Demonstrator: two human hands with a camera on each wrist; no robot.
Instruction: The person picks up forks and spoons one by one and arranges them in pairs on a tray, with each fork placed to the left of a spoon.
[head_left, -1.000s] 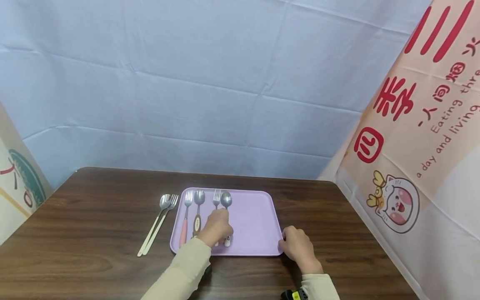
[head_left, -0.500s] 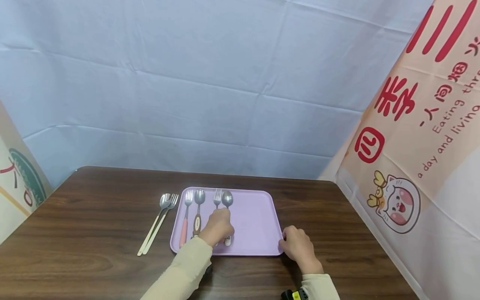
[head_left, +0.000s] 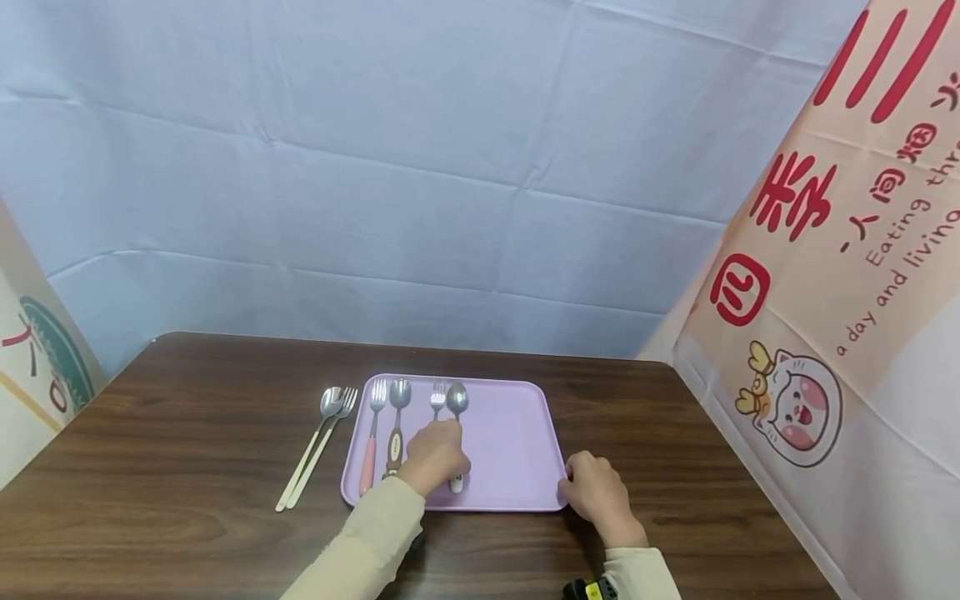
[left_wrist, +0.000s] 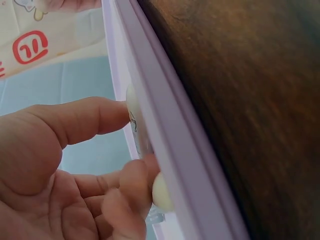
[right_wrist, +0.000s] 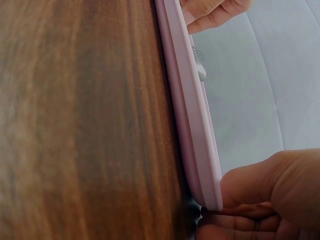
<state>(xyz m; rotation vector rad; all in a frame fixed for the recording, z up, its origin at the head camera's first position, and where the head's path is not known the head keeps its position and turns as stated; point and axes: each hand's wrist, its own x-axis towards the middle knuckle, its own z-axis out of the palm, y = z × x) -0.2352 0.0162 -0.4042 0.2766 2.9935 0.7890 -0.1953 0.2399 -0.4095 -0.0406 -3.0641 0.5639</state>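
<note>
A lilac tray (head_left: 513, 442) lies on the table with cutlery on its left half. My left hand (head_left: 435, 454) reaches over it and pinches the white, printed handle of a spoon (head_left: 457, 398); the left wrist view shows the thumb (left_wrist: 95, 117) against that handle. Close beside it is a fork (head_left: 438, 398), its handle mostly behind the hand, its pale end (left_wrist: 162, 192) right by the curled fingers. My right hand (head_left: 597, 492) grips the tray's near right corner, thumb (right_wrist: 245, 185) on the rim and fingers curled at its outer side.
A pink-handled fork (head_left: 368, 458) and a brown-handled spoon (head_left: 394, 442) lie at the tray's left. Left of the tray, a cream-handled spoon (head_left: 327, 406) and fork (head_left: 344, 406) rest on the dark wooden table (head_left: 187, 467). A pale blue cloth (head_left: 390, 183) hangs behind.
The white-handled spoon and the fork beside it have shifted slightly right on the tray, along with my left hand. My right hand stays at the tray's corner.
</note>
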